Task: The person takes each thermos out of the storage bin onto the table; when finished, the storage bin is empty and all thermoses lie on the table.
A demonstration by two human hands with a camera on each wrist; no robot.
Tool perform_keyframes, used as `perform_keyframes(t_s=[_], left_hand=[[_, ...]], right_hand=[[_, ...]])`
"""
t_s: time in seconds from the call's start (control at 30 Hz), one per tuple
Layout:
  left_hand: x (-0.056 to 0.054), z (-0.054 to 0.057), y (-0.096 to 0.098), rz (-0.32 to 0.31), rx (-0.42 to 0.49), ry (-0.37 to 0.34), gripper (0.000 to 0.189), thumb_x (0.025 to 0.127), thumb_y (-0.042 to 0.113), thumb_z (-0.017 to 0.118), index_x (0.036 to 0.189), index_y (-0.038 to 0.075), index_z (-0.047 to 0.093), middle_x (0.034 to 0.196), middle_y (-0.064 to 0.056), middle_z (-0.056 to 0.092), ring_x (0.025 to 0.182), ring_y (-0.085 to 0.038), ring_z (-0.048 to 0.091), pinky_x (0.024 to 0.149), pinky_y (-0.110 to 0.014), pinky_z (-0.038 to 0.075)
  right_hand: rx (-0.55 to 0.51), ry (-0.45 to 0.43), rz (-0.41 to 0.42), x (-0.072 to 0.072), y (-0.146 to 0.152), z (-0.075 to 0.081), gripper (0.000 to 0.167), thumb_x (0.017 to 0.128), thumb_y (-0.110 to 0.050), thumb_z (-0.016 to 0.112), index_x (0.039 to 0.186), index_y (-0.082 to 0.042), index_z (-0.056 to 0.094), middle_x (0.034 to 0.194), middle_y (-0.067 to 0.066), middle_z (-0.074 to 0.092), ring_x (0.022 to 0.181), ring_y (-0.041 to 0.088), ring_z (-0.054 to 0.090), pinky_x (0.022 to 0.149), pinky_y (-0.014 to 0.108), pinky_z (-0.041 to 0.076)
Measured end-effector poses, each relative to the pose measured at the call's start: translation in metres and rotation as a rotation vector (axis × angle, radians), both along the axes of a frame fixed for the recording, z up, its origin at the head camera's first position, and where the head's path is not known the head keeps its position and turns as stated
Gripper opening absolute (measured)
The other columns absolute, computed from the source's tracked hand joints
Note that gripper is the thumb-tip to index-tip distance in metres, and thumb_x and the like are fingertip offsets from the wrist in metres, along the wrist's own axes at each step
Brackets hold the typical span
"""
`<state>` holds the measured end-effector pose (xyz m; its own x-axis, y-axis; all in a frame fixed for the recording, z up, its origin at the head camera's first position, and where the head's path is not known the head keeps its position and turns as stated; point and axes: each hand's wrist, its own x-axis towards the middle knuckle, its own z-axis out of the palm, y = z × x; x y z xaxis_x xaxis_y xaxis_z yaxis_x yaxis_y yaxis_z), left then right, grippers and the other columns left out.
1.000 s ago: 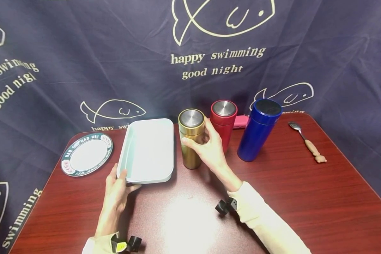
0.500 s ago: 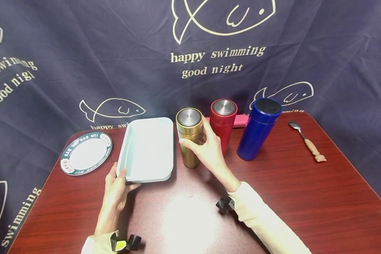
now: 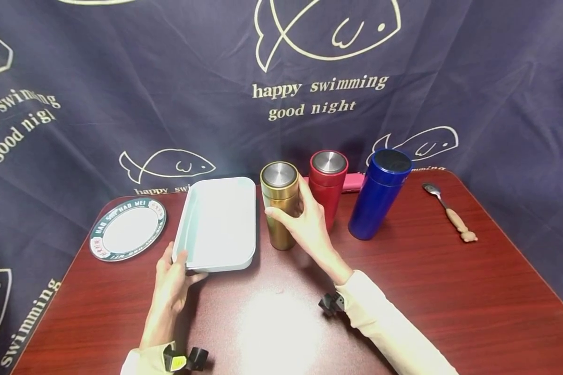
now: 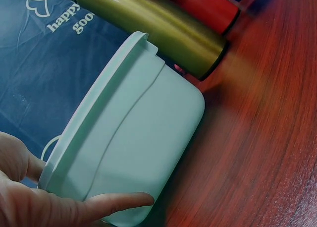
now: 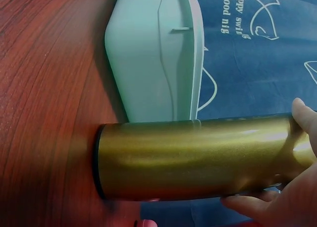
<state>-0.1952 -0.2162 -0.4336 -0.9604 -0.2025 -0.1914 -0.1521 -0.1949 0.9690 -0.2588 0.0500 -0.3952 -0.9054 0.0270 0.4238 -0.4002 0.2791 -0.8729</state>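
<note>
In the head view my left hand grips the near left corner of a pale green plastic storage bin. One finger lies along the bin's outer wall in the left wrist view. My right hand holds a gold thermos upright, thumb on its near side and fingers around the far right. The thermos stands just right of the bin, its base at the tabletop. Right behind the right hand is a red thermos, partly hidden by it.
A blue thermos stands farther right, with a pink object behind it and the red one. A spoon with a wooden handle lies at the right. On the left is a plate with a dark green rim. A fish-print cloth hangs behind the table.
The right hand has shifted the gold thermos slightly left, closer to the bin and away from the red thermos. The left hand and bin stay in place; the head view tilts a little.
</note>
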Motion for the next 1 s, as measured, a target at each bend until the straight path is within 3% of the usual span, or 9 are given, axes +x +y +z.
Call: perform_keyframes(t_s=[0.13,0.4,0.63,0.87,1.0], left_hand=[[0.000,-0.001,0.000,-0.005,-0.004,0.004,0.053,0.109,0.009,0.023,0.158,-0.005,0.008,0.150,-0.030,0.024,0.106,-0.011,0.055,0.096,-0.069,0.037],[-0.002,-0.001,-0.001,-0.017,-0.009,-0.002,0.055,0.110,0.011,0.023,0.159,-0.003,0.004,0.153,-0.029,0.022,0.123,-0.026,0.047,0.097,-0.069,0.037],[0.000,-0.003,-0.001,-0.015,-0.005,-0.007,0.054,0.110,0.010,0.024,0.159,-0.003,0.006,0.152,-0.029,0.022,0.120,-0.023,0.049,0.096,-0.071,0.036],[-0.001,-0.002,0.001,-0.020,-0.011,0.001,0.054,0.110,0.010,0.023,0.159,-0.004,0.006,0.153,-0.031,0.022,0.128,-0.033,0.042,0.096,-0.072,0.035],[-0.001,-0.001,0.001,-0.022,-0.009,-0.001,0.053,0.110,0.009,0.023,0.158,-0.004,0.008,0.153,-0.030,0.023,0.127,-0.031,0.043,0.097,-0.072,0.035]], right_hand=[[-0.004,-0.011,-0.002,-0.001,0.000,-0.002,0.085,0.079,-0.018,0.090,0.152,-0.015,0.045,0.138,0.008,0.061,0.120,0.023,0.061,0.101,0.038,0.049],[-0.023,-0.005,0.003,-0.001,0.000,-0.004,0.085,0.079,-0.016,0.090,0.152,-0.014,0.046,0.136,0.012,0.062,0.120,0.024,0.061,0.101,0.039,0.050],[-0.036,-0.023,0.049,0.002,0.001,-0.001,0.084,0.080,-0.015,0.088,0.151,-0.013,0.044,0.139,0.011,0.059,0.124,0.024,0.057,0.104,0.042,0.048],[-0.041,0.035,0.063,0.003,0.002,0.017,0.092,0.081,-0.014,0.087,0.157,-0.016,0.036,0.150,0.010,0.049,0.134,0.020,0.049,0.109,0.043,0.042],[-0.041,0.114,0.049,0.003,0.002,0.033,0.092,0.081,-0.014,0.088,0.157,-0.015,0.036,0.152,0.008,0.048,0.138,0.012,0.044,0.108,0.039,0.042]])
